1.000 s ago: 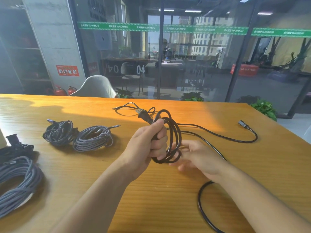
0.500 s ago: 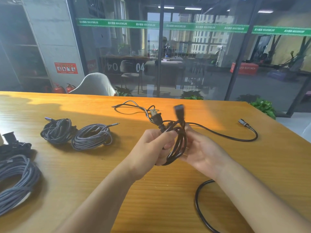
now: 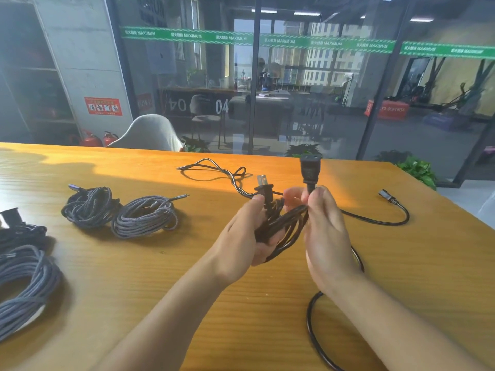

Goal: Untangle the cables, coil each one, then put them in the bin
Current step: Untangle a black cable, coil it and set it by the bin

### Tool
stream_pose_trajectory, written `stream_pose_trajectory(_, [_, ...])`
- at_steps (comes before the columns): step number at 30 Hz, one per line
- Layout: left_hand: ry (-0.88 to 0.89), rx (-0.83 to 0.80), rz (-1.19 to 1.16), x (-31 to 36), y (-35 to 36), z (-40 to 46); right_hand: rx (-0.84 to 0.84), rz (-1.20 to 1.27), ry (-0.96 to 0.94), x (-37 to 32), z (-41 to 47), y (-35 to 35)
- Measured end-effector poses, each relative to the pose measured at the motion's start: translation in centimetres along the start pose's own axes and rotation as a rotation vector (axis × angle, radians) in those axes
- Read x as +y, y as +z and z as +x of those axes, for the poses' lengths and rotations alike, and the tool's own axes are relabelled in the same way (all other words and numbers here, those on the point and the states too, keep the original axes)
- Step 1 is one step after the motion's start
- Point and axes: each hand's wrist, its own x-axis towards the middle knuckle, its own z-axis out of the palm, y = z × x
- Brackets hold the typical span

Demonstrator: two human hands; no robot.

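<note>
A glossy orange wooden table (image 3: 267,303) faces a dark-framed glass wall (image 3: 321,103) banded by a green printed strip (image 3: 321,43), with a pale rounded chair (image 3: 150,133), red fire extinguishers (image 3: 91,139) and ceiling strip lights (image 3: 306,13) beyond.

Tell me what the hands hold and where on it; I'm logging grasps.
Both hold the black power cable: the left hand grips its coiled loops below the pronged plug, the right hand pinches the cord under the socket connector.
</note>
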Motion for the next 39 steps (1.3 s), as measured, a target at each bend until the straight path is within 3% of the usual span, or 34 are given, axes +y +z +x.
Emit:
stream_pose_trajectory(8, [-0.039,-0.032,0.052,0.5,1.1,-0.2,0.029,-0.015,0.035,-0.1,-0.2,0.2])
stream_pose_trajectory(12, [-0.026,0.094,0.067,1.0,1.7,0.1,0.111,-0.093,-0.095,-0.1,-0.4,0.6])
stream_pose_trajectory(20, [0.065,0.363,0.075,0.1,2.5,0.8,0.149,-0.074,-0.103,-0.1,-0.7,0.9])
stream_pose_trajectory(25, [0.103,0.306,0.096,0.2,1.8,0.8,0.045,-0.059,-0.125,-0.4,-1.0,1.0])
stream_pose_trajectory(33, [0.098,0.266,0.137,0.0,2.0,0.7,0.053,-0.105,-0.055,-1.6,-0.4,0.3])
stream_pose_trajectory(39, [0.221,0.376,0.193,-1.1,2.5,0.9,0.119,-0.132,-0.026,-1.3,-0.1,0.3])
